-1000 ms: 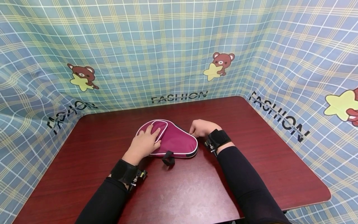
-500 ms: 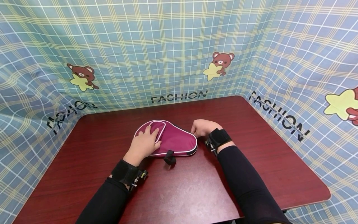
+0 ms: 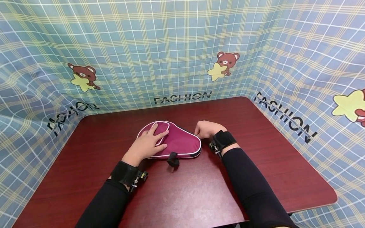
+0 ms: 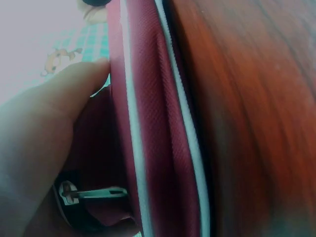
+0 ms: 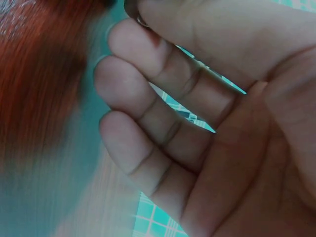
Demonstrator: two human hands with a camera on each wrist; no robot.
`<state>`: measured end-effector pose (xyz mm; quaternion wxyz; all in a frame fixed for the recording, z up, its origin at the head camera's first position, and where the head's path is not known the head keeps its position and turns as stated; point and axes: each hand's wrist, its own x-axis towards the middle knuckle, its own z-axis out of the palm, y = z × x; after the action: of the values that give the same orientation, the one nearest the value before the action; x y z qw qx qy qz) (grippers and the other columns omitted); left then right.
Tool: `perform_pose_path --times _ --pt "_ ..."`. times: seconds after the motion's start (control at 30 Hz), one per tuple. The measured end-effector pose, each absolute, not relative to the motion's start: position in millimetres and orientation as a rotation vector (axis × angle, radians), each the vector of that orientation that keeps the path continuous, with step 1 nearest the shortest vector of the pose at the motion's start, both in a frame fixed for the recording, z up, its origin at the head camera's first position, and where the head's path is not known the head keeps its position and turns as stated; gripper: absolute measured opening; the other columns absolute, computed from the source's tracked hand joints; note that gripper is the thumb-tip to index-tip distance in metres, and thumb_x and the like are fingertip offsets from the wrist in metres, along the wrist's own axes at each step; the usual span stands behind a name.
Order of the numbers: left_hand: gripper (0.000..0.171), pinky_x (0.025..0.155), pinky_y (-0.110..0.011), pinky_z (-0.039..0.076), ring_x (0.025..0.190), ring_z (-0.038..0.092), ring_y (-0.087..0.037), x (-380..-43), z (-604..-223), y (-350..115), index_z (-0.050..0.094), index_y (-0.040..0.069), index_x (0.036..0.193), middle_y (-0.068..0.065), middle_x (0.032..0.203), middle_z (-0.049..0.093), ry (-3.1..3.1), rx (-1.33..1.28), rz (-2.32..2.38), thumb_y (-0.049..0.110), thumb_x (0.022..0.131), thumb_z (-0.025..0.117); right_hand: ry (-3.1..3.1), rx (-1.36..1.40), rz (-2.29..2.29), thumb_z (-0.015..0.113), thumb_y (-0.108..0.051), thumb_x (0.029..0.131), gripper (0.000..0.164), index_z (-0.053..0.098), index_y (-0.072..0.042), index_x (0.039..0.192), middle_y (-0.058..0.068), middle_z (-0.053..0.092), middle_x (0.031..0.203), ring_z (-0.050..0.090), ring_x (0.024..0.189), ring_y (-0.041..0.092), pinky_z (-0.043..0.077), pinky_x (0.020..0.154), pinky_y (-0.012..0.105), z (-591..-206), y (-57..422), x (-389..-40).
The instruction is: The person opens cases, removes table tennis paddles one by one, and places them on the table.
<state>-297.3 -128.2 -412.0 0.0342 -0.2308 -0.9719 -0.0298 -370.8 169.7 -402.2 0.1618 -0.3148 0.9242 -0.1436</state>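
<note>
A magenta paddle case (image 3: 182,142) with white piping lies flat on the table, its narrow end to the right. My left hand (image 3: 148,143) rests on its wide end, fingers spread over the small front pocket (image 3: 162,126). In the left wrist view, a metal zipper pull (image 4: 101,193) hangs on the pocket, near the thumb. At the narrow end, my right hand (image 3: 207,129) has curled fingers, thumb and forefinger pinching a small dark zipper pull (image 5: 131,9) with a metal glint, mostly hidden by the fingers.
A black strap loop (image 3: 172,160) sticks out from the case's near side. The dark red table (image 3: 256,177) is bordered at the back and sides by a checked curtain (image 3: 182,47) with printed bears.
The case has shifted slightly left. My left hand has drawn back a little and its fingers have spread wider. The right hand stays almost still at the narrow end.
</note>
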Motion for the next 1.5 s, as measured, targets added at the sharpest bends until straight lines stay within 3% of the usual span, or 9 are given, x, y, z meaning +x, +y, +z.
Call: perform_pose_path --times 0.2,0.37,0.5,0.73,0.9,1.13,1.3,1.5 --pt "0.058 0.089 -0.057 0.044 0.111 0.05 -0.047 -294 -410 -123 0.042 0.039 0.139 -0.014 0.152 0.023 -3.0 -0.637 -0.013 0.062 0.086 0.049 2.645 -0.895 -0.408 0.06 -0.011 0.081 0.028 0.061 -0.013 0.053 -0.01 0.034 0.047 0.03 0.047 0.008 0.025 0.048 0.022 -400 169 -371" --pt "0.056 0.093 -0.057 0.041 0.109 0.052 -0.049 -291 -410 -119 0.045 0.037 0.137 -0.014 0.151 0.027 -3.016 -0.563 0.006 0.06 0.086 0.049 2.636 -0.893 -0.412 0.06 -0.008 0.08 0.025 0.064 -0.013 0.056 -0.01 0.034 0.048 0.03 0.049 0.008 0.025 0.049 0.022 -400 169 -371" --pt "0.055 0.083 -0.057 0.047 0.105 0.054 -0.047 -288 -407 -115 0.045 0.039 0.136 -0.014 0.149 0.029 -3.024 -0.486 0.043 0.06 0.086 0.049 2.647 -0.885 -0.397 0.062 -0.009 0.08 0.025 0.066 -0.018 0.057 -0.011 0.036 0.048 0.033 0.05 0.007 0.027 0.05 0.022 -400 170 -370" --pt "0.053 0.067 -0.056 0.05 0.094 0.056 -0.042 -284 -406 -109 0.048 0.038 0.135 -0.014 0.145 0.033 -3.019 -0.393 0.047 0.059 0.086 0.05 2.649 -0.853 -0.389 0.062 -0.008 0.078 0.016 0.069 -0.005 0.064 -0.01 0.034 0.048 0.03 0.049 0.008 0.025 0.048 0.023 -398 172 -368" --pt "0.054 0.063 -0.054 0.05 0.091 0.056 -0.04 -283 -406 -107 0.047 0.037 0.135 -0.015 0.144 0.033 -3.029 -0.356 0.049 0.06 0.086 0.049 2.641 -0.822 -0.391 0.061 -0.004 0.075 0.016 0.067 -0.005 0.061 -0.01 0.033 0.047 0.028 0.047 0.008 0.023 0.047 0.023 -396 173 -366" --pt "0.06 0.065 -0.054 0.05 0.096 0.056 -0.042 -284 -408 -109 0.047 0.035 0.137 -0.019 0.142 0.035 -3.041 -0.291 0.043 0.064 0.083 0.05 2.648 -0.813 -0.36 0.059 -0.002 0.073 0.034 0.044 -0.017 0.046 -0.009 0.029 0.046 0.024 0.046 0.009 0.02 0.047 0.024 -398 177 -368" --pt "0.071 0.076 -0.058 0.048 0.107 0.052 -0.044 -288 -412 -119 0.037 0.04 0.141 -0.016 0.147 0.028 -3.054 -0.388 0.001 0.073 0.079 0.045 2.648 -0.815 -0.354 0.058 -0.002 0.072 0.034 0.045 -0.019 0.045 -0.009 0.031 0.046 0.025 0.046 0.008 0.02 0.047 0.023 -401 178 -369" --pt "0.077 0.096 -0.063 0.035 0.127 0.034 -0.05 -292 -409 -131 0.035 0.038 0.143 -0.014 0.153 0.019 -3.012 -0.637 -0.101 0.073 0.076 0.051 2.65 -0.816 -0.377 0.057 -0.002 0.071 0.032 0.046 -0.019 0.046 -0.009 0.032 0.046 0.026 0.046 0.008 0.021 0.046 0.023 -399 178 -368"
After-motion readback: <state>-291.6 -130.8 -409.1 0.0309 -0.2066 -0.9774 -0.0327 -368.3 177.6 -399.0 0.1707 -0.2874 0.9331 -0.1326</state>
